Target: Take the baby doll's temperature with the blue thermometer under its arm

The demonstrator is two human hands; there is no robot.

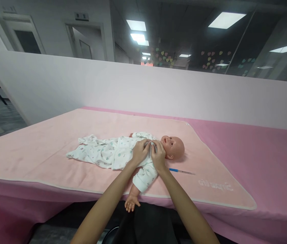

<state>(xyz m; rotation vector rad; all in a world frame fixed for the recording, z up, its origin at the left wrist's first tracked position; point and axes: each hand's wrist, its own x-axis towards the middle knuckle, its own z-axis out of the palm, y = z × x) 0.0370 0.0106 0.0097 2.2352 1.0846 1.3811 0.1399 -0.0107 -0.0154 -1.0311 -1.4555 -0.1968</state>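
A baby doll (pixel 174 146) lies on its back on a light pink blanket (pixel 44 149), head to the right. It wears a white printed romper (pixel 108 153). One doll arm reaches over the table's front edge, its hand (pixel 132 202) hanging free. My left hand (pixel 140 151) and my right hand (pixel 158 156) meet at the doll's upper chest, just below the neck. The fingers of both pinch the romper's fabric there. What lies between the fingertips is too small to make out.
A thin stick with a blue end (pixel 181 171) lies on the blanket just right of my right wrist. The blanket covers a darker pink table cover (pixel 260 152). A low white partition wall (pixel 133 88) runs behind the table, with glass above it.
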